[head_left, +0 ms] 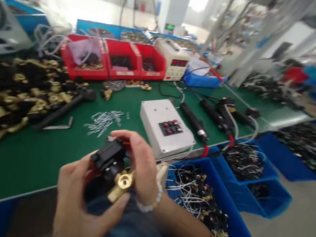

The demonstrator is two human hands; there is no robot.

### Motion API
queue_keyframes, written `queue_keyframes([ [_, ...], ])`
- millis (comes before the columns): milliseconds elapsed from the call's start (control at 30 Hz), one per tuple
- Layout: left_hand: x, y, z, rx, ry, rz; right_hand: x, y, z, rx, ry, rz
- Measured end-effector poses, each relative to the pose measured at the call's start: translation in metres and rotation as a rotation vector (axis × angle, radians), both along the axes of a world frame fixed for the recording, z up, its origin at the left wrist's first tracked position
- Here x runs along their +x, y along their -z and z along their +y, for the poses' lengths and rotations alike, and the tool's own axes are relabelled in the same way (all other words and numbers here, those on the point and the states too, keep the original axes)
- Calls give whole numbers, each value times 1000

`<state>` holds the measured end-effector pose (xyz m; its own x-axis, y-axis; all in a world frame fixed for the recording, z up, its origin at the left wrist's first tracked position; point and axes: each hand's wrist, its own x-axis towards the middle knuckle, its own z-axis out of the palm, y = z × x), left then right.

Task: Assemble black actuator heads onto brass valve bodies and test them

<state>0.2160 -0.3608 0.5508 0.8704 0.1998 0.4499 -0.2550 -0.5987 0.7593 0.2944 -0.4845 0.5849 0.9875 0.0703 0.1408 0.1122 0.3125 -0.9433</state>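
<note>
Above my lap, just off the table's front edge, both hands hold a valve (110, 161) with a black housing and a brass body with a round port. My left hand (81, 202) grips it from the left, its thumb against the brass part and its fingers along the black housing. My right hand (143, 167), with a beaded bracelet at the wrist, closes round the far right side. Its fingertips are partly hidden behind the housing. On the table beyond lie a heap of small metal pins (102, 122) and a white box (165, 125) with red and black terminals.
A large pile of brass and black valves (16, 93) covers the table's left, with a black hammer (64, 108) beside it. Red bins (122, 59) and a power supply (172, 59) stand behind. Black screwdrivers (194, 122) lie right. Blue bins (237, 225) of wired parts sit at lower right.
</note>
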Motion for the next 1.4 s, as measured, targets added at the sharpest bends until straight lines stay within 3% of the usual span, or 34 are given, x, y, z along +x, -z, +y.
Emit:
queue_keyframes([
  [233, 5, -7, -5, 40, -3, -47, -1, 6, 10, -36, -98, 50],
  [433, 4, -8, -1, 53, -12, -70, 0, 13, 19, -81, 10, -18],
  [533, 10, 1, 9, 37, -89, 26, 20, 26, 15, -328, 25, -66],
  [633, 18, 17, 24, -3, -178, 103, 52, 34, 8, -577, 129, -129],
  [733, 24, 30, 36, -33, -220, 153, 84, 35, 7, -1018, 152, -145],
  [833, 26, 33, 40, -22, -196, 170, 107, 34, 18, -1385, 38, -100],
  [1000, 25, 32, 38, 23, -151, 155, 125, 34, 41, -1621, -96, -36],
  [1133, 24, 33, 39, 3, -147, 163, 127, 20, 43, -1752, -253, -41],
  [1233, 25, 32, 41, -10, -143, 168, 129, 14, 39, -1793, -371, -67],
  [1400, 24, 29, 40, -15, -169, 115, 133, 20, 31, -1773, -450, -123],
])
